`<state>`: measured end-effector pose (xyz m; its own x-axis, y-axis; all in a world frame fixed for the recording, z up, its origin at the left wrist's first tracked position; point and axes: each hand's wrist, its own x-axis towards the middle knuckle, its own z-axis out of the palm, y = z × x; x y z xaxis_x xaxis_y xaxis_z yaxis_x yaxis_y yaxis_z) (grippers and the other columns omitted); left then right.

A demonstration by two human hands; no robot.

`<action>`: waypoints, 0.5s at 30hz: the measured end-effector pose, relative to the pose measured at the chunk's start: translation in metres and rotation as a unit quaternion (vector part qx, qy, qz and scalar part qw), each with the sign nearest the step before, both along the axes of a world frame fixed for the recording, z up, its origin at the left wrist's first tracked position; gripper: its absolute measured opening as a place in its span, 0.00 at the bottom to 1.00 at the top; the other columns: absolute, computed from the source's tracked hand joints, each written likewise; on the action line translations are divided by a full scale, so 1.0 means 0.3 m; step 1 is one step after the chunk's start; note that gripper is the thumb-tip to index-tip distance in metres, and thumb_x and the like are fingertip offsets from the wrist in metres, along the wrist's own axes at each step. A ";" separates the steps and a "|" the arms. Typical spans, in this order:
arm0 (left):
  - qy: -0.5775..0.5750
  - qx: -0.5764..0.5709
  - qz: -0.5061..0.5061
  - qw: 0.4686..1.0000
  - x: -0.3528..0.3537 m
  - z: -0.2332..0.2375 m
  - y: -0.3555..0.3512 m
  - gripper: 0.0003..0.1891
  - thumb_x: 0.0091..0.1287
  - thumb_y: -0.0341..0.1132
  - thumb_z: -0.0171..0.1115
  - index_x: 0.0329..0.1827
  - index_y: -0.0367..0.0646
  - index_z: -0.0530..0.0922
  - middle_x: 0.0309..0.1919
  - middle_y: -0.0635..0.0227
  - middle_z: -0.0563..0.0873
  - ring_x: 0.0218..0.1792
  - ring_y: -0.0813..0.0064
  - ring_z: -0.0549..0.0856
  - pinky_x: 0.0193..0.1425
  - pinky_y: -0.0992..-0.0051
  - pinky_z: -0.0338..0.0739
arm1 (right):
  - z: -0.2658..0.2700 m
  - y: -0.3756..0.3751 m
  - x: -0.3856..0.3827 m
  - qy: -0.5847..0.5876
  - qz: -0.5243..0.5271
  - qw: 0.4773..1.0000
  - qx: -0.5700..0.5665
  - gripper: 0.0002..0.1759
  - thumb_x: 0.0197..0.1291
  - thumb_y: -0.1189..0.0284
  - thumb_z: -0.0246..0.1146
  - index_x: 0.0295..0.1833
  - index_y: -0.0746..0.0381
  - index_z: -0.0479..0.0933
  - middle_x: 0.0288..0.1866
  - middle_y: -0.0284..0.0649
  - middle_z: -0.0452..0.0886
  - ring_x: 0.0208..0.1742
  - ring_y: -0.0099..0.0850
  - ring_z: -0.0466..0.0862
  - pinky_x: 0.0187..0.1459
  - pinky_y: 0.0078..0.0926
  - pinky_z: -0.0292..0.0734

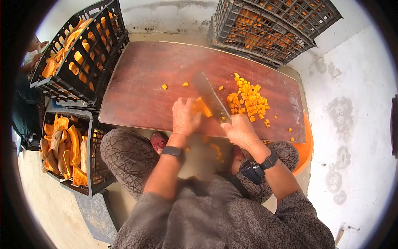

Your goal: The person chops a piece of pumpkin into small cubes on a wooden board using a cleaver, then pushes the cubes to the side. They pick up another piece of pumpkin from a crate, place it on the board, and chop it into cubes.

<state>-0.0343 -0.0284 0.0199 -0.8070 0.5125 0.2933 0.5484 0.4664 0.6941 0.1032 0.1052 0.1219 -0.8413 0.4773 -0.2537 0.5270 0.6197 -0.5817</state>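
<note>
On the reddish-brown board point(141, 74), my left hand point(185, 117) has its fingers curled against a piece of orange pumpkin point(202, 108), pressing it to the wood. My right hand point(241, 132) is wrapped round the handle of a cleaver point(210, 96). Its broad blade slants up and left, right beside the pumpkin piece. To the right of the blade lies a heap of diced pumpkin point(253, 99). A few loose cubes point(164, 86) are scattered on the board's left half and near its right end. The blade hides part of the board behind it.
Black crates of pumpkin pieces stand at the left, one upper crate point(89, 58) and one lower crate point(89, 153). Stacked crates point(265, 33) rise behind the board. An orange tub point(307, 145) sits below the board's right end, beside a white wall point(348, 103). Another person's hand point(35, 60) shows at far left.
</note>
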 end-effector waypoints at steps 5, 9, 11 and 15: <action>0.008 0.015 -0.001 1.000 0.000 -0.023 0.001 0.23 0.50 0.32 0.74 0.51 0.44 0.79 0.50 0.52 0.79 0.54 0.48 0.78 0.61 0.54 0.73 | -0.013 -0.013 0.019 -0.018 0.052 0.993 0.107 0.19 0.60 0.65 0.65 0.33 0.75 0.80 0.24 0.61 0.81 0.32 0.54 0.86 0.38 0.45 0.79; 0.006 0.014 0.006 1.000 0.003 -0.022 0.002 0.23 0.50 0.31 0.74 0.51 0.44 0.80 0.50 0.53 0.79 0.55 0.49 0.78 0.61 0.55 0.73 | 0.007 -0.034 0.021 -0.054 0.027 0.995 0.078 0.16 0.59 0.66 0.66 0.36 0.72 0.83 0.33 0.64 0.82 0.40 0.60 0.84 0.44 0.51 0.79; 0.004 0.015 0.008 1.000 0.005 -0.019 0.001 0.22 0.50 0.31 0.74 0.51 0.44 0.80 0.50 0.53 0.79 0.55 0.49 0.78 0.61 0.56 0.73 | 0.004 -0.038 0.022 -0.046 0.031 0.994 0.094 0.15 0.60 0.67 0.66 0.36 0.72 0.83 0.33 0.63 0.82 0.41 0.60 0.84 0.44 0.51 0.79; 0.010 0.014 0.012 1.000 0.007 -0.020 0.002 0.23 0.50 0.32 0.74 0.51 0.44 0.80 0.49 0.54 0.79 0.54 0.50 0.78 0.60 0.56 0.73 | 0.015 -0.043 0.023 -0.066 0.021 0.995 0.077 0.15 0.60 0.67 0.66 0.36 0.72 0.83 0.34 0.63 0.83 0.42 0.59 0.84 0.45 0.51 0.78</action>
<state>-0.0321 -0.0277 0.0140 -0.8131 0.4845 0.3226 0.5506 0.4606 0.6962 0.1100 0.0922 0.1265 -0.8258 0.4836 -0.2902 0.5639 0.7199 -0.4047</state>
